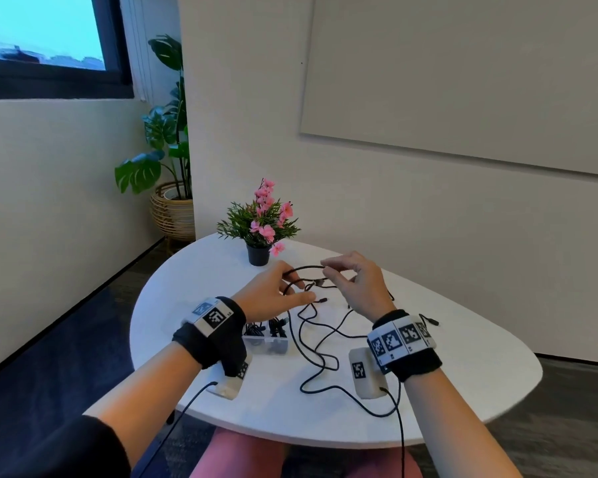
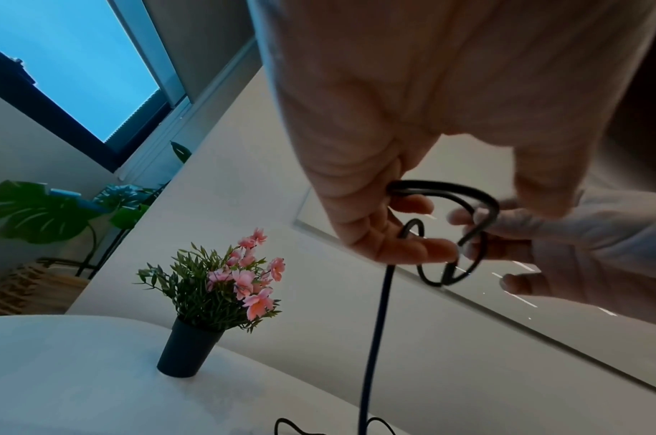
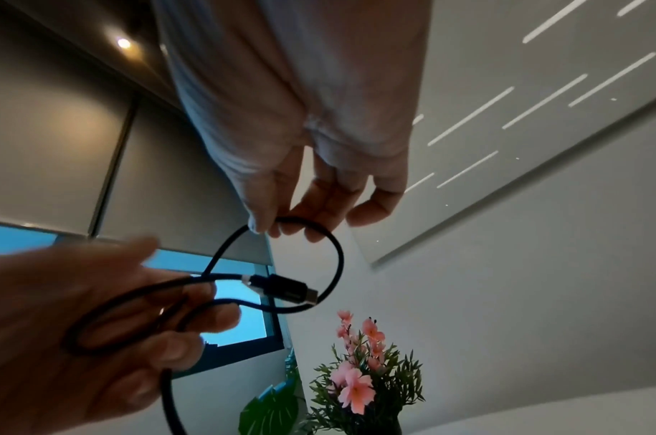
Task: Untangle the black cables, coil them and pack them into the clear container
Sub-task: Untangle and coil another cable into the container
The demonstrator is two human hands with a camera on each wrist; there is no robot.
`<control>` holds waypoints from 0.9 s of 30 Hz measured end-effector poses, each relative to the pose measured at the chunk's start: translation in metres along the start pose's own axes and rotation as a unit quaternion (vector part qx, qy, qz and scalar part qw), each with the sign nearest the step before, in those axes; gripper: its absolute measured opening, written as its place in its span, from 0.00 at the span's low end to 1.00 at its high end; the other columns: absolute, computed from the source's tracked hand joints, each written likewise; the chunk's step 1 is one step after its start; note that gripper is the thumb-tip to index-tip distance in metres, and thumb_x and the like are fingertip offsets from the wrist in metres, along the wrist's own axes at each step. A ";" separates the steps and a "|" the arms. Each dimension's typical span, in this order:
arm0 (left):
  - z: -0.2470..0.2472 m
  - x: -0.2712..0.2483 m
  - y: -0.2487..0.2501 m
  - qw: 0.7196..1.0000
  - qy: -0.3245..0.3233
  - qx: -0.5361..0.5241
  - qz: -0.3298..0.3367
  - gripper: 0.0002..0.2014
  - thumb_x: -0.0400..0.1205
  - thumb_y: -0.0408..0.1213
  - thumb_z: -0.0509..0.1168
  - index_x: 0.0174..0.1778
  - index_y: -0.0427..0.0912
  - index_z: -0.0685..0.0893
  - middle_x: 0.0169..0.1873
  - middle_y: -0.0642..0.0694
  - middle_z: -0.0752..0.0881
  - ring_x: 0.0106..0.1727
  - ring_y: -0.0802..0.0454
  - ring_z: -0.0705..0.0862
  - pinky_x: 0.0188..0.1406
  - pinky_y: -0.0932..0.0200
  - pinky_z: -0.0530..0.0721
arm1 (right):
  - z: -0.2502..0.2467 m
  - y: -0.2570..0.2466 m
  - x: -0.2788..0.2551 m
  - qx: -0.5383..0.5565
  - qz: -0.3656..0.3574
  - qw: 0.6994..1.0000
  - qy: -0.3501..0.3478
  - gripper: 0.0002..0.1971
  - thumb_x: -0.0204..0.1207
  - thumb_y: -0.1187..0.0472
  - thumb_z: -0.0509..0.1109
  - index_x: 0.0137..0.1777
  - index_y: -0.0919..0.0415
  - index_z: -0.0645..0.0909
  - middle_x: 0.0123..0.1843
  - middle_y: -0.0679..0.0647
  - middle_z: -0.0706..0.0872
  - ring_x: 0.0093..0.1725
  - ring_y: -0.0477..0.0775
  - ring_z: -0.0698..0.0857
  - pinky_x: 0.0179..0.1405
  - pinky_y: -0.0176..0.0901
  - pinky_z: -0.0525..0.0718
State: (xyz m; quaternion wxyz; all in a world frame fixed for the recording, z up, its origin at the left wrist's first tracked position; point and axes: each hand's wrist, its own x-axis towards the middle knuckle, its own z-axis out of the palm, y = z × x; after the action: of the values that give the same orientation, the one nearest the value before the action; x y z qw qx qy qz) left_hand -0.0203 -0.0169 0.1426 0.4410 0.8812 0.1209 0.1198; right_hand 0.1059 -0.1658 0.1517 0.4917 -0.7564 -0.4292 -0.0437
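Note:
Both hands hold one black cable (image 1: 308, 268) in the air above the white table (image 1: 463, 367). My left hand (image 1: 283, 288) grips small loops of it between thumb and fingers (image 2: 411, 250). My right hand (image 1: 339, 274) pinches the top of a loop (image 3: 333, 256) with thumb and fingertips (image 3: 261, 223). The cable's plug (image 3: 285, 287) hangs inside that loop. The rest of the cable (image 1: 311, 343) trails down and lies tangled on the table. A clear container (image 1: 266, 338) with dark cables inside sits under my left wrist, partly hidden.
A small black pot of pink flowers (image 1: 261, 232) stands at the table's far edge, just beyond my hands. Another black cable end (image 1: 428, 319) lies to the right of my right wrist. A large potted plant (image 1: 166, 160) stands on the floor at the left.

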 end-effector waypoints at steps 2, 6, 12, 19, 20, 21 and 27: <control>0.000 0.002 0.001 1.000 0.018 0.010 0.011 0.18 0.75 0.52 0.71 0.54 0.47 0.77 0.53 0.47 0.85 0.49 0.49 0.85 0.54 0.48 0.85 | -0.004 0.002 0.000 0.003 0.013 1.000 0.000 0.04 0.74 0.61 0.74 0.46 0.52 0.89 0.43 0.47 0.85 0.45 0.38 0.81 0.38 0.19 0.72; 0.001 0.007 0.001 0.999 0.037 0.004 0.019 0.11 0.76 0.41 0.73 0.50 0.50 0.79 0.58 0.47 0.79 0.58 0.54 0.82 0.56 0.57 0.85 | -0.009 0.005 0.000 -0.024 0.012 1.000 -0.012 0.04 0.76 0.61 0.71 0.47 0.55 0.87 0.45 0.48 0.84 0.45 0.37 0.79 0.41 0.17 0.72; -0.002 0.012 -0.002 0.997 0.041 -0.060 0.011 0.25 0.77 0.13 0.51 0.64 0.39 0.77 0.52 0.42 0.88 0.59 0.51 0.84 0.46 0.79 0.79 | -0.012 0.006 0.003 0.028 0.044 0.998 -0.027 0.06 0.79 0.61 0.68 0.47 0.56 0.87 0.43 0.46 0.87 0.40 0.37 0.80 0.45 0.30 0.75; -0.004 0.010 -0.012 0.976 0.066 -0.200 -0.049 0.13 0.87 0.27 0.52 0.62 0.28 0.77 0.56 0.32 0.85 0.54 0.44 0.87 0.56 0.64 0.83 | -0.016 0.012 0.004 0.096 0.059 0.992 0.052 0.07 0.81 0.61 0.65 0.49 0.53 0.84 0.46 0.47 0.87 0.48 0.44 0.83 0.50 0.30 0.77; -0.006 0.009 -0.010 0.974 0.063 -0.213 -0.048 0.13 0.88 0.29 0.52 0.61 0.28 0.78 0.53 0.33 0.86 0.50 0.48 0.88 0.50 0.69 0.84 | -0.017 0.014 0.004 0.095 0.060 0.992 0.057 0.07 0.81 0.61 0.65 0.49 0.53 0.84 0.46 0.47 0.87 0.49 0.46 0.83 0.50 0.31 0.77; -0.008 0.007 -0.009 0.972 0.061 -0.222 -0.043 0.13 0.88 0.31 0.52 0.59 0.28 0.79 0.49 0.34 0.87 0.45 0.52 0.89 0.44 0.72 0.84 | -0.018 0.016 0.004 0.095 0.061 0.992 0.059 0.06 0.81 0.60 0.65 0.50 0.52 0.84 0.47 0.47 0.87 0.49 0.47 0.83 0.50 0.31 0.77; -0.022 0.001 -0.006 0.979 0.068 -0.186 -0.036 0.16 0.86 0.42 0.56 0.37 0.40 0.82 0.26 0.49 0.86 0.36 0.52 0.88 0.49 0.57 0.80 | -0.021 0.023 0.006 0.126 0.076 0.984 0.100 0.06 0.81 0.60 0.65 0.51 0.52 0.84 0.52 0.51 0.87 0.53 0.47 0.83 0.53 0.33 0.76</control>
State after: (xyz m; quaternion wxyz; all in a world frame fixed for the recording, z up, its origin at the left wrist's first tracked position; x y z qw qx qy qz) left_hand -0.0267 0.0036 0.1510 0.5923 0.7684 0.1582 0.1839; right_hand 0.1327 -0.1818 0.1494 0.6253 -0.7108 -0.3209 -0.0272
